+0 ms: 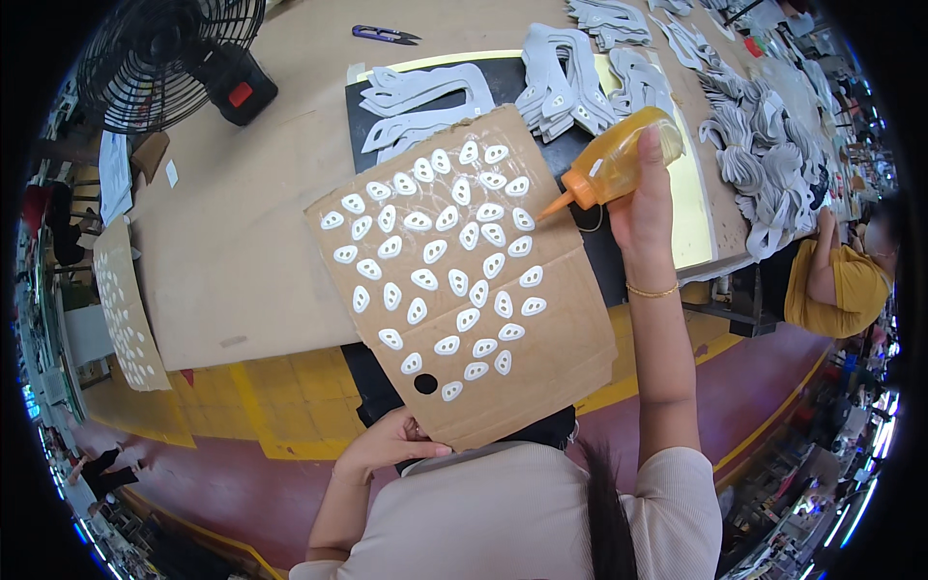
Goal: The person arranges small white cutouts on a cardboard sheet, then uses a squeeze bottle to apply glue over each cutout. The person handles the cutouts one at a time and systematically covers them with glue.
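Note:
My left hand (391,442) grips the near left corner of a brown cardboard sheet (522,377), thumb on top and the other fingers underneath, partly hidden. Many small white oval pieces, each with two holes, lie spread over the sheet, such as one white piece (424,279) near its middle. A round black spot (425,384) shows near the corner I hold. In my right hand (646,198) is an orange squeeze bottle (619,159), tilted so that its pointed nozzle aims down-left at the sheet's right edge, close to a white piece there. Whether the tip touches is unclear.
Stacks of grey cut pieces (561,82) lie beyond the sheet, with more heaped piles (768,145) at the right. Purple thread snips (385,36) lie at the far side. A black fan (169,58) stands far left, near another dotted cardboard (126,309). A person in yellow (839,290) sits at right.

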A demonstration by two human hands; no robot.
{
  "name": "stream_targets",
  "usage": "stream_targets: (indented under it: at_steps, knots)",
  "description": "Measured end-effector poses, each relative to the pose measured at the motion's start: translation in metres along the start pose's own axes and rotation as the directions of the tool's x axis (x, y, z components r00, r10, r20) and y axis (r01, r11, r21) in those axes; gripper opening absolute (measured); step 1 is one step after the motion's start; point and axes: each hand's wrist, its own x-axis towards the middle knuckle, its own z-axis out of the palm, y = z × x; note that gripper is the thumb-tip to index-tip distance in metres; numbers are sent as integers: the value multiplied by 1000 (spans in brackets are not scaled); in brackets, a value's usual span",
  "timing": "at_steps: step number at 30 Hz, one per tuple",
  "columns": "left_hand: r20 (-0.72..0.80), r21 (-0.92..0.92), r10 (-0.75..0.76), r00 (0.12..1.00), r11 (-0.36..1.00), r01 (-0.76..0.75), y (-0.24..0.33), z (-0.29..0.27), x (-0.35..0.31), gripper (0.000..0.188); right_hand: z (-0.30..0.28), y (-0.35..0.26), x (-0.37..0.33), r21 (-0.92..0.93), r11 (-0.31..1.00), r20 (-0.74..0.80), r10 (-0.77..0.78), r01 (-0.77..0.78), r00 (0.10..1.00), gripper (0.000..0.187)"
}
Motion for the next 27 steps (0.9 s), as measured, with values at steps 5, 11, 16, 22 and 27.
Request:
stream_targets:
  at_steps: [5, 11, 16, 22, 27]
  knots:
    - [44, 61, -39, 998, 997, 36, -1, -2, 1, 48, 0, 3, 3, 31, 999, -32, 10, -9, 999, 42]
    - [85, 45, -5, 996, 999, 1, 5, 5, 3, 38, 1, 3, 4, 18, 1000, -44, 1, 0, 999, 39]
    - [89, -41, -28, 996, 999, 32, 6, 9, 3, 34, -1, 4, 5, 9, 1000, -31, -7, 7, 1000, 37]
    - [44, 27, 0, 999, 1000, -1, 8, 10, 1, 36, -3, 0, 6, -65, 994, -7, -88, 87, 996, 36]
    - [-43, -11, 61, 997, 998, -61, 5, 9, 1, 43, 3, -6, -2, -315, 896, 79, -306, 315, 949, 34]
